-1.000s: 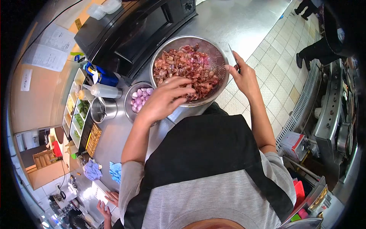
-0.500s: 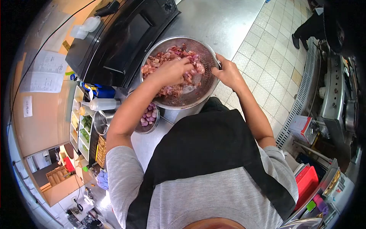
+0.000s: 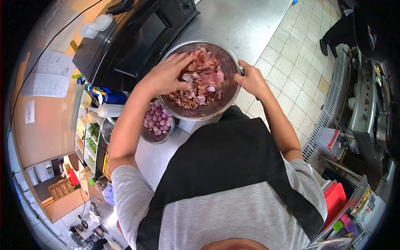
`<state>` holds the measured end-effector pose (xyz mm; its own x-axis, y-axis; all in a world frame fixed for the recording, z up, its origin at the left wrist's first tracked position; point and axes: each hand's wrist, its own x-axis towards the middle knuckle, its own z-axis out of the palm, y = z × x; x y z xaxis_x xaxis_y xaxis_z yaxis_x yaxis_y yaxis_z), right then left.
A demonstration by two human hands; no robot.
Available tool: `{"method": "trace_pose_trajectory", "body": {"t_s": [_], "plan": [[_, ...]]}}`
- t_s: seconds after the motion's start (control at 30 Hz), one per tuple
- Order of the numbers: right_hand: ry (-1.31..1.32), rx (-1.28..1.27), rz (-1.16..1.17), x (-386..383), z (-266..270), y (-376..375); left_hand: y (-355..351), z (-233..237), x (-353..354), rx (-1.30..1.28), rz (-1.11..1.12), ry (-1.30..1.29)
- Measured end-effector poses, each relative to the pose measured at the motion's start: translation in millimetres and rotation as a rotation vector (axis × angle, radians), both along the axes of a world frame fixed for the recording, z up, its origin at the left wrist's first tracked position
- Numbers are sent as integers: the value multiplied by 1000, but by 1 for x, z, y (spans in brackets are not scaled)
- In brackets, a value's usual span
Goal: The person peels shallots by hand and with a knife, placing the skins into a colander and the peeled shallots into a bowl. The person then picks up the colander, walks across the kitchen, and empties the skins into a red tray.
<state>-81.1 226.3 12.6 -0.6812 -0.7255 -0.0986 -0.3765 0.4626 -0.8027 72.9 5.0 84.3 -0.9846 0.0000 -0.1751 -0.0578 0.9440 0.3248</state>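
A perforated metal colander (image 3: 229,93) holds reddish meat pieces (image 3: 204,75), partly blurred by motion, with a few purple-white bits among them. My left hand (image 3: 166,77) is at the colander's left side, its fingers spread over the edge of the meat. On the right, my right hand (image 3: 250,79) grips the colander's rim by its handle, the thumb on the inner side. Below my left hand and beside the colander, a metal bowl (image 3: 166,138) contains peeled purple shallots (image 3: 157,118).
A black appliance (image 3: 137,46) stands behind on the steel counter (image 3: 233,21). Squeeze bottles (image 3: 109,110) and white trays of greens (image 3: 92,143) are at the left. A person's dark-clothed legs (image 3: 339,33) show at upper right, near a stove (image 3: 364,96).
My left hand has moved left and up from the middle of the meat, its fingers spreading. The meat has shifted in the colander. More of the shallot bowl shows. My right hand keeps its hold.
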Motion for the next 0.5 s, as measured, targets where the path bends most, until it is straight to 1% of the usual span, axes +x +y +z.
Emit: {"method": "trace_pose_trajectory", "body": {"t_s": [0.07,0.2,0.27,0.33,0.37,0.4,0.47,0.5], "plan": [[-5,-19,-1,-2,-5,1,1,2,14,-250,72,-68],[-12,-81,-16,-3,-15,-1,9,-23,29,-259,89,-159],[-6,-113,-21,0,-16,0,12,-60,27,-194,165,-149],[-18,-60,-46,1,-15,-2,21,-84,22,-117,219,-6],[-32,-20,-32,1,-10,-2,26,-90,17,-118,234,-2],[-27,-20,-17,1,-13,-2,33,-93,10,-67,257,12],[17,-90,-34,-2,-25,-1,42,-94,2,-12,296,33],[-99,-148,-63,0,-23,-1,43,-90,-1,81,308,15]]}}
